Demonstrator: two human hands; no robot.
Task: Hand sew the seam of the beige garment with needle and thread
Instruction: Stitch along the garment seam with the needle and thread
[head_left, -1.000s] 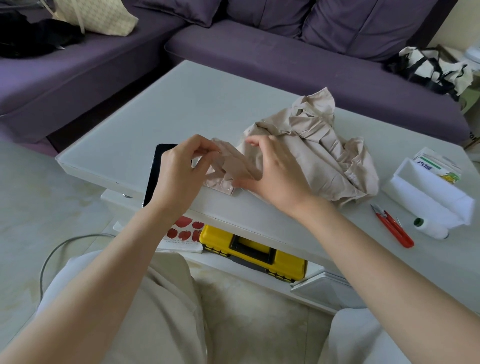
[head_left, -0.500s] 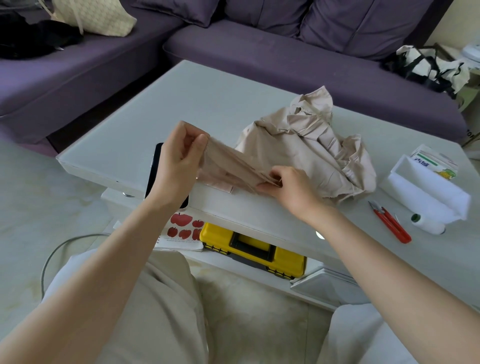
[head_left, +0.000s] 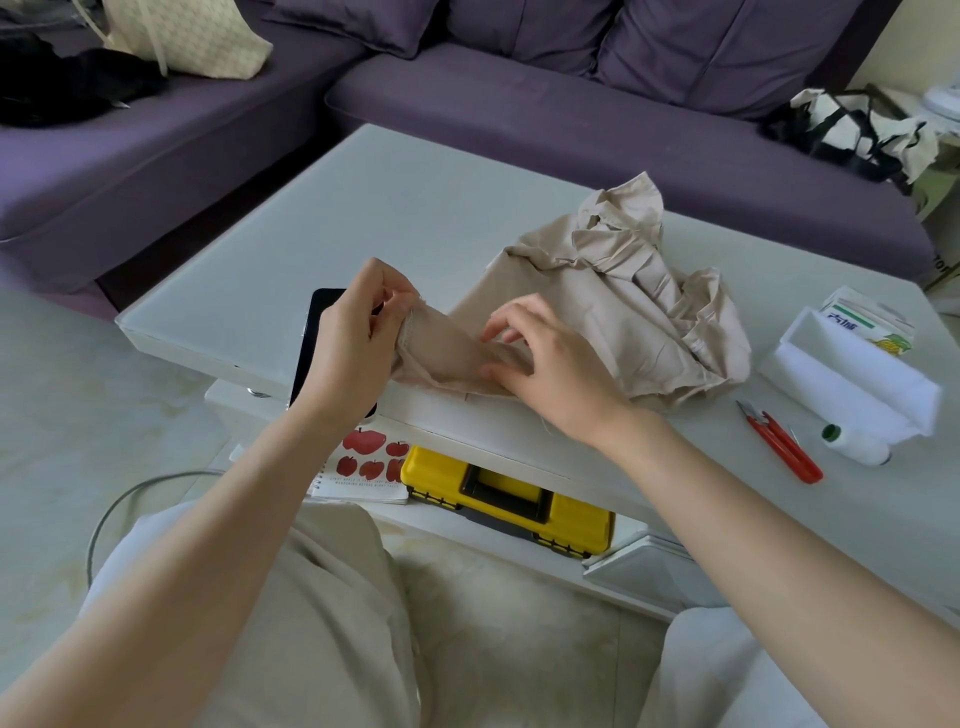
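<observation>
No text is reading clearly. Well right of the right hand's (head_left: 550, 374) grip on the beige garment (head_left: 623, 312), a carton (head_left: 867, 325) is showing blurred blue characters. Below the left hand's (head_left: 353, 343) grip, an apple-printed notebook (head_left: 363, 467) is carrying one tiny illegible line.

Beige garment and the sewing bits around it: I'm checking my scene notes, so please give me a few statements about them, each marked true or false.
1. The left hand pinches an edge of the garment. True.
2. The red snips are in the right hand. False: the snips lie on the table, and the right hand holds the garment.
3. The thread spool lies beside the snips. True.
4. The yellow box sits on the tabletop. False: it sits below the tabletop.
</observation>
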